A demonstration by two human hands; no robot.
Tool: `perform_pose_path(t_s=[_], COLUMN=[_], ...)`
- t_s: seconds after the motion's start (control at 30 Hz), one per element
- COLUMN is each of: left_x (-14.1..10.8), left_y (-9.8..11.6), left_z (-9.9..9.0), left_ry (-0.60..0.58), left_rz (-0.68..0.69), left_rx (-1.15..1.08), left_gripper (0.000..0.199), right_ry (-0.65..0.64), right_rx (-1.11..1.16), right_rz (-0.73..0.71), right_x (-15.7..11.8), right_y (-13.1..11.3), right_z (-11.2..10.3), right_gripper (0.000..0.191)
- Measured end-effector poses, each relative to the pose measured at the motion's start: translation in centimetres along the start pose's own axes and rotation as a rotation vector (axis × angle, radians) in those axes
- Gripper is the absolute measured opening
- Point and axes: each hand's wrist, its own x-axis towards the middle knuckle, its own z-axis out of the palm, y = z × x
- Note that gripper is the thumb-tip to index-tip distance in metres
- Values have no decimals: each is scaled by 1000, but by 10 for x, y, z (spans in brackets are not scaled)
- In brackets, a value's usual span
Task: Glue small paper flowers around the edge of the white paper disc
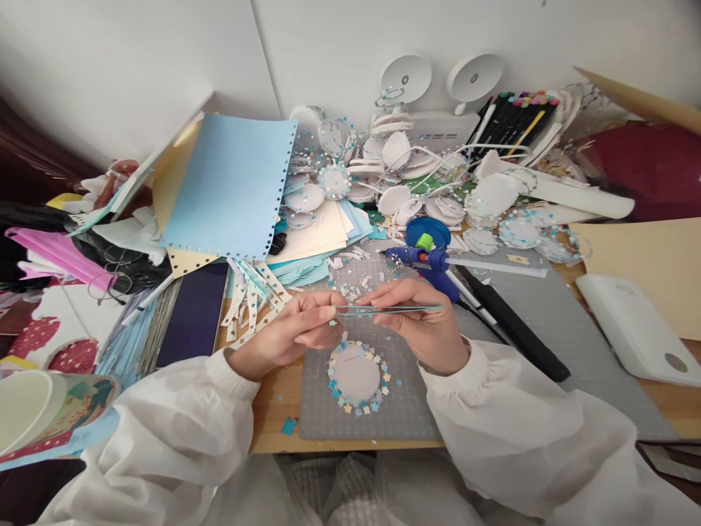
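Level across the middle, a pair of thin teal tweezers (408,309) lies in my right hand (424,321), thumb below and fingers above. Its tips point left and reach the fingertips of my left hand (304,321). That hand is closed in a pinch; a tiny pale blue paper cutout (332,322) shows at its thumb, partly hidden. Below both hands, a round white disc (357,372) rests on the grey cutting mat (318,416). Small blue, cream and yellow paper flowers ring its edge.
A blue glue gun (432,267) lies beyond my right hand, near a black stick-like tool (518,321). White discs and beaded wire rings (394,168) pile up at the back. Punched blue paper (230,183), a phone (193,314) and a paper cup (49,409) are leftward.
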Motion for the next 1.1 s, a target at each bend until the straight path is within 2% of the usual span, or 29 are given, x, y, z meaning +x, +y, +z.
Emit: perform_pose_path(t_s=[0.13,0.33,0.47,0.57,0.73,0.87,0.97,1.03,1.1], left_x=[2,7,12,14,13,12,11,8,5], left_y=[-1,-2,3,5,-3,-7,-4,0,3], left_z=[-1,-1,-9,-15,-14,-10,-10,-10,-10], left_ry=[46,229,403,480,532,483,406,274,61], left_rz=[14,11,102,153,228,297,301,278,231], left_rx=[50,231,245,220,402,463,543,637,765], left_gripper=[22,27,38,38,39,14,25,27,41], right_ry=[47,117,281,364,305,268,259,256,250], right_rx=[-24,-82,-112,-94,-11,-1,-2,20,61], right_rz=[13,9,-23,-18,27,48,97,117,140], right_x=[-2,-3,0,4,4,2,2,3,4], right_y=[2,2,7,12,15,12,10,8,5], right_z=[1,3,-2,-8,-8,-7,-7,-7,-7], right_gripper=[13,11,8,10,11,12,13,15,18])
